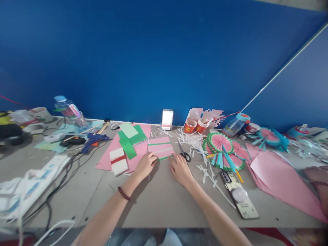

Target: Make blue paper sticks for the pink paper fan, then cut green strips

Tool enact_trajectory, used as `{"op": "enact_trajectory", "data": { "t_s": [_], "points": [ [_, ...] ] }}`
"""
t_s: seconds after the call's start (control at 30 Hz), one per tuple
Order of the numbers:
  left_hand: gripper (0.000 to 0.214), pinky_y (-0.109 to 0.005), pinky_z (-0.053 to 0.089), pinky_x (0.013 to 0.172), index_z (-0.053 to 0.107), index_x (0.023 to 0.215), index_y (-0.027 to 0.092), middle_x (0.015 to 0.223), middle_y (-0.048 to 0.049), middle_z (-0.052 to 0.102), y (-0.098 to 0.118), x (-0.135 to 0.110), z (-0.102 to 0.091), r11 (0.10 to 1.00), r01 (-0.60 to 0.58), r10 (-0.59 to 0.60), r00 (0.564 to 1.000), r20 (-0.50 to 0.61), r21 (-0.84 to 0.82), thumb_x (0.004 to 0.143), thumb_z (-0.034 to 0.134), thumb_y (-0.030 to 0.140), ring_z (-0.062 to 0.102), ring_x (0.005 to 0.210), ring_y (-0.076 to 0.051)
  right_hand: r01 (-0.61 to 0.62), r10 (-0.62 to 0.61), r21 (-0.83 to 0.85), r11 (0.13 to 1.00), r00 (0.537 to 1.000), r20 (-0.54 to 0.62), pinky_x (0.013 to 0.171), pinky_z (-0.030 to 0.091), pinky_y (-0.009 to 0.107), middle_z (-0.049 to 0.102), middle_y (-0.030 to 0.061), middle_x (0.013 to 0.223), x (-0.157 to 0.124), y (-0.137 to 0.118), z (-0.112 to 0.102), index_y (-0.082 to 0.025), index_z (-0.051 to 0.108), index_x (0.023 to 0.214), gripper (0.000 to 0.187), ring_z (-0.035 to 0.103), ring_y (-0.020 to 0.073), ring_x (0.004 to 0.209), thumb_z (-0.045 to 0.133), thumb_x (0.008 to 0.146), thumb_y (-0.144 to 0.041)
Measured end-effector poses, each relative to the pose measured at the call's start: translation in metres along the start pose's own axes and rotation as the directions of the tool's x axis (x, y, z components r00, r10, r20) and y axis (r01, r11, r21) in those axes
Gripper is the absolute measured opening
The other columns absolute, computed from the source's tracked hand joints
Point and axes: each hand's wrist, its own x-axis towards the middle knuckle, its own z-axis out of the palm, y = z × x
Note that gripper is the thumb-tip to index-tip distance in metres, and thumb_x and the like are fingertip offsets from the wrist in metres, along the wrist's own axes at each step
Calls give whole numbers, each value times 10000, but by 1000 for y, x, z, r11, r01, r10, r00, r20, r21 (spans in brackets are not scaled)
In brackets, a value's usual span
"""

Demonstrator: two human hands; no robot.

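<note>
In front of me lies a pink sheet of paper (pixel 159 140) with green and white strips across it. My left hand (pixel 145 166) is at its lower left corner, fingers bent and closed together on the edge. At the lower right corner my right hand (pixel 181 169) rests with its fingers spread, the tips touching the paper near the green strip. Black-handled scissors (pixel 186 156) lie just beyond my right fingers. Left of the sheet are green paper pieces (pixel 128 146) on larger pink paper (pixel 107 160), and a white stack of paper (pixel 119 167) with a red band.
White paper scraps (pixel 193 140), red paper cups (pixel 190 126), watermelon-patterned paper fans (pixel 221 143) and a phone (pixel 247 208) lie to the right. A blue glue gun (pixel 93 140), a tilted bottle (pixel 68 107), cables and a power strip (pixel 38 186) are left. Another person's arm (pixel 319 177) shows far right.
</note>
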Motion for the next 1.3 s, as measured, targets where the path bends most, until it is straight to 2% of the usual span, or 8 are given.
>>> {"op": "enact_trajectory", "data": {
  "t_s": [0.17,0.4,0.6,0.77,1.1,1.3],
  "points": [
    [194,-323,458,825,652,907,182,916,-64,602,0,0,-3,998,22,-22,1000,-2,-60,848,485,104,573,877,-178,-15,15,-10,1000,1000,11,1044,311,422,503,115,1274,-1,-1,-1,-192,515,1258,386,428,238,1180,470,876,-216],
    [179,-308,453,817,664,886,185,913,-61,608,1,0,-3,998,9,-9,1000,-7,-56,852,500,122,574,875,-176,-37,37,6,999,999,-1,1038,313,411,525,114,1243,-1,-1,-2,-167,523,1230,369,442,242,1152,481,870,-240],
    [188,-295,456,801,676,884,175,913,-68,618,2,-1,-4,999,-7,7,1000,-10,-50,854,499,119,582,867,-171,-152,153,37,988,987,-38,971,359,406,582,115,1142,-3,1,-9,-150,575,1154,332,477,263,1079,509,849,-264],
    [187,-298,458,808,682,879,177,908,-67,621,1,-1,-2,1000,-9,9,1000,-14,-21,851,506,120,582,873,-171,-114,115,40,993,993,-33,981,346,410,566,111,1205,-4,3,-8,-156,565,1179,338,451,262,1133,482,868,-259],
    [202,-311,463,810,675,905,172,933,-76,616,0,-2,0,1000,-20,20,1000,-10,21,862,484,123,571,886,-177,-127,127,-9,992,992,-3,987,340,403,553,120,1205,-4,1,-7,-161,571,1173,329,441,258,1142,485,875,-271],
    [203,-325,458,815,667,904,181,919,-73,610,1,-3,0,997,-34,35,999,-15,62,858,479,121,567,882,-182,-114,114,17,993,993,-17,977,346,415,570,115,1193,-4,3,-6,-171,565,1176,330,441,257,1145,482,871,-265]
  ]
}}
